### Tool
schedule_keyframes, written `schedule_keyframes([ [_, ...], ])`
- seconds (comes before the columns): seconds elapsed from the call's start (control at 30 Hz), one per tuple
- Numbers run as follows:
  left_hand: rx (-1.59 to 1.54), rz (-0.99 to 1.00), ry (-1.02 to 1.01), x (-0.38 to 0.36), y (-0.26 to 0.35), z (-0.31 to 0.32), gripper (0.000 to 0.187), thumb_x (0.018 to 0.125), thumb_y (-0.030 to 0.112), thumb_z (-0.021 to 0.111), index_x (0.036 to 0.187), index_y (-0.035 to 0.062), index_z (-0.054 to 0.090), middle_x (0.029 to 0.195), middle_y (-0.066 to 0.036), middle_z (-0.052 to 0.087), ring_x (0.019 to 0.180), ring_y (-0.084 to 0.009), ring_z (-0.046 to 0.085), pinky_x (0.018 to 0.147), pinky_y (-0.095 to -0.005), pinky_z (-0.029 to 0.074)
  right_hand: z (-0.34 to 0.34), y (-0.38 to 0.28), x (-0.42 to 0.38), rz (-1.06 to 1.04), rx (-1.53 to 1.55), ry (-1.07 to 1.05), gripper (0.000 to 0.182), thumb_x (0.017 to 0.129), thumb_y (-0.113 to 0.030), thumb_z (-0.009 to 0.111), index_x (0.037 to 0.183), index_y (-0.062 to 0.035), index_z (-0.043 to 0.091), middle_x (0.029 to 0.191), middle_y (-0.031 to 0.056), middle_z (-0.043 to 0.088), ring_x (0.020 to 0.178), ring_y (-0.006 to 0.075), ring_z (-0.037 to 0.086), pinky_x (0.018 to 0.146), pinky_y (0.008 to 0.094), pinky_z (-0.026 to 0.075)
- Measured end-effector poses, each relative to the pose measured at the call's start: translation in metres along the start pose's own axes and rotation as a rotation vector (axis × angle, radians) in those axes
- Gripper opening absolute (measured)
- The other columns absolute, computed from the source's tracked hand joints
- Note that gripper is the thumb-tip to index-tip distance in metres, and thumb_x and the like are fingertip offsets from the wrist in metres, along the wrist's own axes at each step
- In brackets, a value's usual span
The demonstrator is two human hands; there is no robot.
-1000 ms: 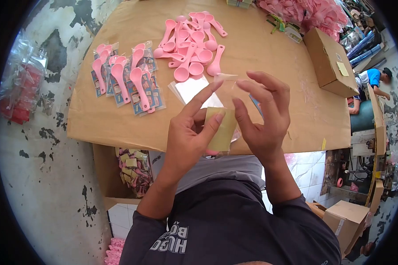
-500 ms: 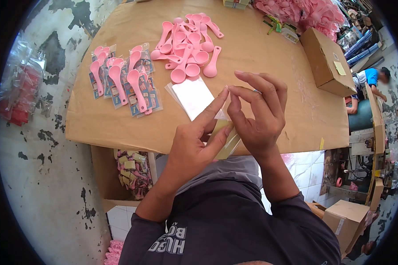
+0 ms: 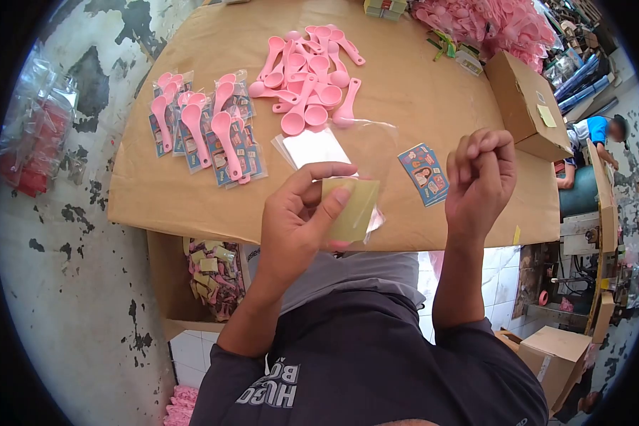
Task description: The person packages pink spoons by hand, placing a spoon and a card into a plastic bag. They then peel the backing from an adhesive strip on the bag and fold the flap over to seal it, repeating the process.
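My left hand [image 3: 302, 216] grips a flat pale yellow-green card [image 3: 351, 209], thumb on its face. Thin clear plastic [image 3: 376, 129] shows above the card, apparently a bag, though its edges are hard to make out. My right hand [image 3: 483, 167] is raised with its fingers curled in, and no object shows in it. Beside it, a small stack of blue printed cards [image 3: 424, 176] lies on the table. White sheets [image 3: 319, 148] lie just beyond my left hand. Farther out is a heap of loose pink measuring spoons [image 3: 309, 78].
Bagged pink spoons with blue cards [image 3: 227, 149] lie at the left of the brown-covered table [image 3: 433, 92]. A cardboard box [image 3: 529, 106] and a pile of pink bagged items [image 3: 490, 28] stand at the right. Another person [image 3: 596, 135] is at far right. Below left, an open box [image 3: 167, 284] holds packed items.
My right hand has moved right, away from my left hand, and its fingers have curled in. The blue cards now show. My left hand has turned the pale card to face up.
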State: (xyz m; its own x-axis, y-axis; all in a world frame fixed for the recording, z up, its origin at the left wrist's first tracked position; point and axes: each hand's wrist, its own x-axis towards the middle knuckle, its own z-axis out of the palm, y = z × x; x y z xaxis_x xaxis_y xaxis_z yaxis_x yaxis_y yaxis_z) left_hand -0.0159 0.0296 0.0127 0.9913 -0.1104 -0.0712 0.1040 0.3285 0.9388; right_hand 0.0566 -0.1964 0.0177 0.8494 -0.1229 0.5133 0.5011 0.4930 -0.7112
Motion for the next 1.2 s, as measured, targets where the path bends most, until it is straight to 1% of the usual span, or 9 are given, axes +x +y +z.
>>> schedule_keyframes([
  [0.1, -0.043, 0.132, -0.001, 0.007, -0.012, -0.004, 0.029, 0.101, 0.008, 0.061, 0.128, -0.0028, 0.061, 0.117, -0.017, 0.073, 0.098, -0.0139, 0.07, 0.085, -0.0266, 0.055, -0.002, -0.003, -0.018, 0.273, -0.117, -0.154, 0.012, 0.098, 0.0, 0.053, 0.103, -0.0006, 0.063, 0.085, 0.0019, 0.059, 0.062, 0.0022, 0.041, 0.052, 0.0191, 0.036],
  [0.17, 0.045, 0.267, 0.012, 0.012, -0.018, -0.005, 0.027, 0.101, 0.008, 0.062, 0.125, -0.0035, 0.063, 0.119, -0.016, 0.072, 0.103, -0.0143, 0.068, 0.094, -0.0289, 0.052, 0.009, -0.001, -0.029, 0.41, -0.369, -0.205, 0.014, 0.097, -0.004, 0.061, 0.108, 0.0015, 0.066, 0.087, 0.0004, 0.06, 0.067, 0.0019, 0.045, 0.055, 0.0185, 0.041],
  [0.27, 0.014, 0.256, -0.001, 0.014, -0.019, -0.004, 0.025, 0.101, 0.009, 0.063, 0.122, -0.0041, 0.064, 0.119, -0.015, 0.071, 0.102, -0.013, 0.067, 0.095, -0.0284, 0.051, 0.035, 0.007, -0.039, 0.372, -0.445, -0.279, 0.018, 0.097, -0.007, 0.066, 0.113, 0.0019, 0.068, 0.086, -0.0024, 0.059, 0.071, 0.0026, 0.049, 0.064, 0.0184, 0.047],
  [0.3, 0.016, 0.254, -0.003, 0.014, -0.019, -0.005, 0.025, 0.101, 0.009, 0.063, 0.122, -0.0041, 0.064, 0.119, -0.015, 0.071, 0.102, -0.013, 0.067, 0.095, -0.0284, 0.051, 0.03, 0.01, -0.038, 0.396, -0.426, -0.301, 0.018, 0.097, -0.009, 0.069, 0.112, 0.0011, 0.068, 0.088, -0.0019, 0.063, 0.08, 0.0045, 0.057, 0.075, 0.0206, 0.051],
  [0.5, 0.059, 0.235, -0.001, 0.011, -0.014, -0.01, 0.03, 0.102, 0.007, 0.062, 0.129, -0.0069, 0.063, 0.112, -0.015, 0.073, 0.101, -0.0126, 0.068, 0.087, -0.0261, 0.054, 0.027, 0.002, -0.029, 0.539, -0.376, -0.291, 0.016, 0.099, -0.011, 0.069, 0.111, 0.0003, 0.069, 0.1, 0.0017, 0.07, 0.091, 0.007, 0.065, 0.079, 0.0238, 0.052],
  [0.6, 0.098, 0.229, 0.016, 0.01, -0.012, -0.01, 0.032, 0.103, 0.006, 0.061, 0.133, -0.0056, 0.061, 0.107, -0.015, 0.075, 0.097, -0.0127, 0.07, 0.084, -0.0257, 0.055, 0.029, 0.003, -0.029, 0.533, -0.338, -0.291, 0.015, 0.099, -0.01, 0.069, 0.111, -0.0004, 0.069, 0.098, 0.0013, 0.07, 0.09, 0.007, 0.065, 0.077, 0.0231, 0.051],
  [0.83, 0.043, 0.302, -0.009, 0.007, -0.015, -0.012, 0.015, 0.101, 0.002, 0.062, 0.114, -0.0031, 0.064, 0.099, -0.014, 0.075, 0.091, -0.0106, 0.069, 0.08, -0.0237, 0.053, 0.02, 0.006, -0.033, 0.552, -0.231, -0.243, 0.01, 0.101, -0.008, 0.063, 0.106, -0.0022, 0.07, 0.095, -0.0004, 0.068, 0.08, 0.0043, 0.059, 0.066, 0.0203, 0.045],
  [0.9, 0.088, 0.344, -0.048, 0.008, -0.018, -0.015, 0.011, 0.101, 0.001, 0.06, 0.111, -0.0018, 0.064, 0.095, -0.012, 0.075, 0.09, -0.0089, 0.067, 0.078, -0.0224, 0.052, 0.013, 0.012, -0.031, 0.437, -0.195, -0.355, 0.013, 0.101, -0.003, 0.058, 0.102, -0.002, 0.071, 0.093, -0.0004, 0.065, 0.074, 0.0037, 0.053, 0.063, 0.0199, 0.04],
  [1.2, -0.069, 0.333, -0.075, 0.007, -0.024, -0.025, 0.012, 0.098, -0.003, 0.062, 0.109, -0.003, 0.06, 0.096, -0.008, 0.071, 0.09, -0.0083, 0.065, 0.075, -0.0222, 0.05, 0.022, 0.004, -0.029, 0.331, -0.295, -0.439, 0.007, 0.097, 0.0, 0.061, 0.098, -0.0005, 0.068, 0.094, 0.0007, 0.061, 0.08, 0.0043, 0.053, 0.068, 0.0203, 0.043],
])
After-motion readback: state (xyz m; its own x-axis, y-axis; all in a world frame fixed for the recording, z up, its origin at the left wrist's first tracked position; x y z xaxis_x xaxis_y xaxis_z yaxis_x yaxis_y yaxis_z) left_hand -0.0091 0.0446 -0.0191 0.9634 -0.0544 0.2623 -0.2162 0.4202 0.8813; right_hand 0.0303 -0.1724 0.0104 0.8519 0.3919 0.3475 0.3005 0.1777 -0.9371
